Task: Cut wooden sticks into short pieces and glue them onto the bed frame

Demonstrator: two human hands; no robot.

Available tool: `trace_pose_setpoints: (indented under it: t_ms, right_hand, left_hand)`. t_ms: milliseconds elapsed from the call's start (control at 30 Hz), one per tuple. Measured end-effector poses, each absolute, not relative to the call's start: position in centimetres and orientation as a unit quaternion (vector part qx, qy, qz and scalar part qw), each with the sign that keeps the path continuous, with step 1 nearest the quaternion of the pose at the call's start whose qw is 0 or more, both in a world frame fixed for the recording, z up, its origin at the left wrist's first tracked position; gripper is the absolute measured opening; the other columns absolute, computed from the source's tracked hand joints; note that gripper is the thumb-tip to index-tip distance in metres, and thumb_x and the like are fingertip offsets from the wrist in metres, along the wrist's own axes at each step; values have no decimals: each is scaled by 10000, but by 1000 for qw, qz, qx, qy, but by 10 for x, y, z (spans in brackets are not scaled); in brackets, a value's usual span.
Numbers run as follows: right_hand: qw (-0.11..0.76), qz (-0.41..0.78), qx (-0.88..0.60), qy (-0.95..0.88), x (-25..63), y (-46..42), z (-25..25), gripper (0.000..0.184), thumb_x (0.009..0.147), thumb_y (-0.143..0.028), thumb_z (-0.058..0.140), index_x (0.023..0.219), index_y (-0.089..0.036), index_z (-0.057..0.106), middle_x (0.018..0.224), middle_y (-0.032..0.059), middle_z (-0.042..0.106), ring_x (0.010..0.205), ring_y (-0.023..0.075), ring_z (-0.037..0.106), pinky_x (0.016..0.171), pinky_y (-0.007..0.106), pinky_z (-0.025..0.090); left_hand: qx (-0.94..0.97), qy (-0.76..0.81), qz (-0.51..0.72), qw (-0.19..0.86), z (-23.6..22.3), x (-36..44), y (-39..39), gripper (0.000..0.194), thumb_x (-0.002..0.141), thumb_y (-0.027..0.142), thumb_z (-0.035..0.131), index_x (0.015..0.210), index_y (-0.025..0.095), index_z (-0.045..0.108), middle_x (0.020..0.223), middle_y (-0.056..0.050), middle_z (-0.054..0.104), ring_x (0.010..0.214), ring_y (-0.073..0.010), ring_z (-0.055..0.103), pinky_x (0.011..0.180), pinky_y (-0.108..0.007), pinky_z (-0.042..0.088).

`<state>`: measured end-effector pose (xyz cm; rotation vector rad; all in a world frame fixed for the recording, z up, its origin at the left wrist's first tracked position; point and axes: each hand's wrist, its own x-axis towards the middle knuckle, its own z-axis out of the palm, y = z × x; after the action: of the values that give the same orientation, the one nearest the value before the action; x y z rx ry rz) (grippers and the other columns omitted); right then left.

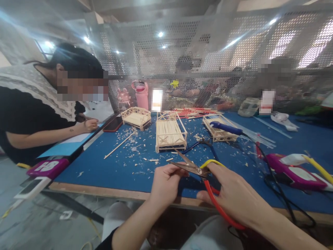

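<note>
The right hand (pixel 234 194) gripped the scissors (pixel 197 170), blades pointing up-left past the left hand (pixel 165 182), whose fingers were pinched just beside the blades, contents hidden.

Whatever the left hand (pixel 165 182) pinches at the scissors (pixel 194 168) blades is too small to tell. The scissors' red handle (lower loop) is hidden behind the right hand (pixel 234 194).
</note>
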<state>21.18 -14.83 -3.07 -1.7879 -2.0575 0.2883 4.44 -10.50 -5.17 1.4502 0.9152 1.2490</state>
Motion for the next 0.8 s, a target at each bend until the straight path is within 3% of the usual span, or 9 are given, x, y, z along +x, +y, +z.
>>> trace_pose_setpoints:
  t_ms: [233,433,567,700,800]
  right_hand:
    - [147,58,-669,-727,212,-151,-33,250,691,-389,635,840,-241,500,700,31,669,678,292,670,533,314,414]
    - [169,70,-674,-715,211,-151,-43,257,700,-428,623,852,-246,523,610,20,667,598,269,665,503,293,397]
    - [176,109,-713,-670,220,-155,-41,282,743,-526,534,828,-259,562,601,26,676,619,266,663,534,302,420]
    - [69,66,-832,-547,250,-159,-27,411,782,-614,397,780,-256,600,722,102,717,725,343,682,586,362,442]
    - [-25,87,-862,-498,274,-158,-18,390,848,-482,341,789,-210,614,857,170,720,793,344,686,630,372,455]
  left_hand:
    - [613,389,497,476,-46,43,-107,194,740,188,566,700,183,756,626,-19,705,612,-176,618,629,-263,498]
    - [619,395,487,472,-50,44,-105,173,734,200,584,645,171,729,617,-21,689,624,-172,614,628,-252,499]
    - [593,400,477,510,-55,46,-103,167,755,251,601,804,157,731,675,-34,701,625,-168,642,649,-268,529]
    - [596,409,473,504,-59,45,-102,216,772,288,599,884,147,719,802,-55,693,639,-152,660,649,-261,541]
    - [615,404,476,482,-61,45,-101,233,790,282,576,937,160,710,946,-64,662,646,-129,666,644,-244,541]
